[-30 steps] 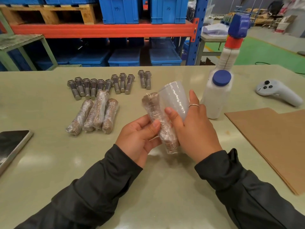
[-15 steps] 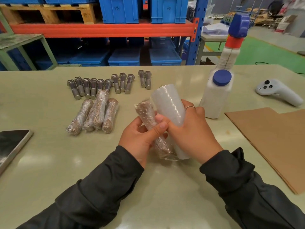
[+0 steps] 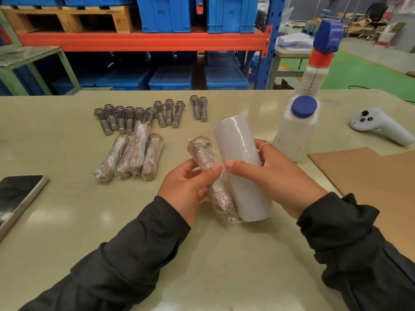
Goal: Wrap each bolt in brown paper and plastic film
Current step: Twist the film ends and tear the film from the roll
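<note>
Left hand: thumb and fingers pinching wrapped bolt mid-length, above table. Right hand: curled round film roll, thumb across front; ring on one finger. Film stretched from roll onto bolt, roll just beside bolt. Right: brown paper sheets flat on table. Left edge: phone. Further back: three wrapped bolts lying together. Beyond: row of bare bolts. Right rear: white bottle, white controller. Behind table: blue crates on rack.
</note>
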Demonstrator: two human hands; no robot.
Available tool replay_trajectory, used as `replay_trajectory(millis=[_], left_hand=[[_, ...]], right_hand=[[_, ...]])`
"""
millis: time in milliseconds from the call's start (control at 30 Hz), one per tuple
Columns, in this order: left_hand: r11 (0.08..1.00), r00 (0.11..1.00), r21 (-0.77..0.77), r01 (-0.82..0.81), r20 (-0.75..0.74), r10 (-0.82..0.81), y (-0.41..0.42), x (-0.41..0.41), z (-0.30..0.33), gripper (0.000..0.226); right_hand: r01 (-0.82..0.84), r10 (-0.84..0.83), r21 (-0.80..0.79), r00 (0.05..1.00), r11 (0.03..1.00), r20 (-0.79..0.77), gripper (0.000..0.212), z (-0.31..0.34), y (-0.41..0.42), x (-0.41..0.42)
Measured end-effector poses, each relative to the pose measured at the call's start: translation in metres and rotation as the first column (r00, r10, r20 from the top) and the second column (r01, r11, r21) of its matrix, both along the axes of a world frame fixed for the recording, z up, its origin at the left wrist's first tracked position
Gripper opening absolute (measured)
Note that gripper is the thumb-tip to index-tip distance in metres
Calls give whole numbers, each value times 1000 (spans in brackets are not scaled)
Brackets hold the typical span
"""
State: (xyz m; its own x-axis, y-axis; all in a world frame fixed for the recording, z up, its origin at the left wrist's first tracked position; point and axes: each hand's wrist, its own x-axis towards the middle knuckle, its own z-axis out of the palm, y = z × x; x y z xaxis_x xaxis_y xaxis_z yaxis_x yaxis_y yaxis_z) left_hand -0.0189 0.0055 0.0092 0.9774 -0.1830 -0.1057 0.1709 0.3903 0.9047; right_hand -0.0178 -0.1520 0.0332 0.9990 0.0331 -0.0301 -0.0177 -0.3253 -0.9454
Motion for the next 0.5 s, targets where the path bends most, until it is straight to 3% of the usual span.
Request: replay_trajectory(millis=[167, 400, 500], left_hand=[[999, 999, -29, -46, -14, 45, 0, 0, 3, 42], [1000, 998, -17, 8, 58, -7, 1, -2, 9, 29], [999, 997, -31, 26, 72, -24, 3, -3, 11, 28]], right_hand=[[101, -98, -45, 992, 994, 74, 48, -1, -2, 0], [177, -157, -161, 979, 971, 128, 73, -3, -7, 8], [192, -167, -180, 975, 965, 147, 74, -4, -5, 10]])
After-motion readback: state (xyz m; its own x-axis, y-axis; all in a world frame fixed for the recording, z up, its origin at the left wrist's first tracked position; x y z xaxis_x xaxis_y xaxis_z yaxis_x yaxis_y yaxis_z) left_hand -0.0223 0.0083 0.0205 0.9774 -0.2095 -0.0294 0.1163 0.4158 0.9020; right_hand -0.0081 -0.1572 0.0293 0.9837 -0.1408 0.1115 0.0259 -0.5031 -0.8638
